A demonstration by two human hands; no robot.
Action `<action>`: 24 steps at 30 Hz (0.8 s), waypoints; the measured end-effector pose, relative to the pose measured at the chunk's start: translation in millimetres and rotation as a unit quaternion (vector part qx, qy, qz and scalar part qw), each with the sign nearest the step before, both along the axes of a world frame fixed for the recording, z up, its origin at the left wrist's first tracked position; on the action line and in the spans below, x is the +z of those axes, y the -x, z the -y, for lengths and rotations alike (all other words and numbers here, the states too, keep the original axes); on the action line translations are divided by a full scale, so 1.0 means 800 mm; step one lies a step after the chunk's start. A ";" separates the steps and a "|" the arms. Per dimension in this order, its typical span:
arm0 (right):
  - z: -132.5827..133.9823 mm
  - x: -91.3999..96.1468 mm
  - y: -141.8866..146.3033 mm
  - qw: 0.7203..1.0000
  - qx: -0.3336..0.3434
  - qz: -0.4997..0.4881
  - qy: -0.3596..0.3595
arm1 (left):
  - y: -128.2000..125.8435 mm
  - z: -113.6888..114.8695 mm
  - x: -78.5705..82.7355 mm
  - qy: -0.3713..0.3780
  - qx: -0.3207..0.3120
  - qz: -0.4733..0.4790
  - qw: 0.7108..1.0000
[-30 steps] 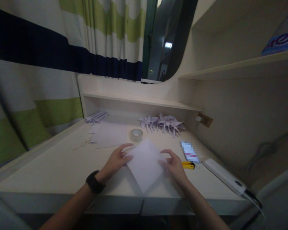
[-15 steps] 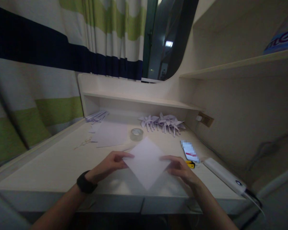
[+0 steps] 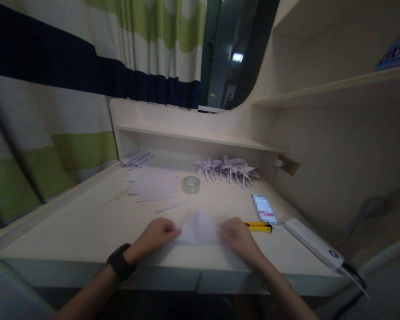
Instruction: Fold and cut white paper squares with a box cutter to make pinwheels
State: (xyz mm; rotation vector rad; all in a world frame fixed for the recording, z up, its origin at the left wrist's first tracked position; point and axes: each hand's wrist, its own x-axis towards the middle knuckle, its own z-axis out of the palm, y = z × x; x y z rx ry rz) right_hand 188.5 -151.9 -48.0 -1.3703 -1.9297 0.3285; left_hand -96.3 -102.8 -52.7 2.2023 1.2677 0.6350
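A sheet of white paper (image 3: 199,229) is bent into a triangle near the desk's front edge, its point facing away from me. My left hand (image 3: 158,236) pinches its left corner; a black watch is on that wrist. At the opposite corner my right hand (image 3: 238,238), slightly blurred, has its fingers closed on the paper. Just behind the paper lies a thin white paper stick (image 3: 172,206). A yellow utility knife (image 3: 259,227) rests beside my right hand.
Behind the paper stands a roll of clear tape (image 3: 191,185). Several paper pinwheels (image 3: 231,170) lie at the back. White sheets (image 3: 156,180) and rolled paper sticks (image 3: 135,159) are back left. A phone (image 3: 265,209) and a white power strip (image 3: 313,244) lie on the right.
The flat diamond-shaped sheet is now bent into a triangle, its near corner brought away from me. Both hands have turned inward and lowered. More of the knife and the paper stick shows.
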 end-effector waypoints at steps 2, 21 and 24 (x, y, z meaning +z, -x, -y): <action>-0.003 -0.007 0.002 0.999 -0.013 0.038 -0.011 | 0.002 0.001 -0.001 -0.018 0.009 -0.015 1.000; 0.057 -0.007 0.052 0.952 0.141 0.272 -0.012 | 0.001 0.032 -0.005 -0.182 0.063 -0.058 0.979; 0.058 -0.009 0.053 0.950 0.140 0.278 -0.013 | -0.022 0.060 -0.019 -0.259 -0.054 -0.043 0.963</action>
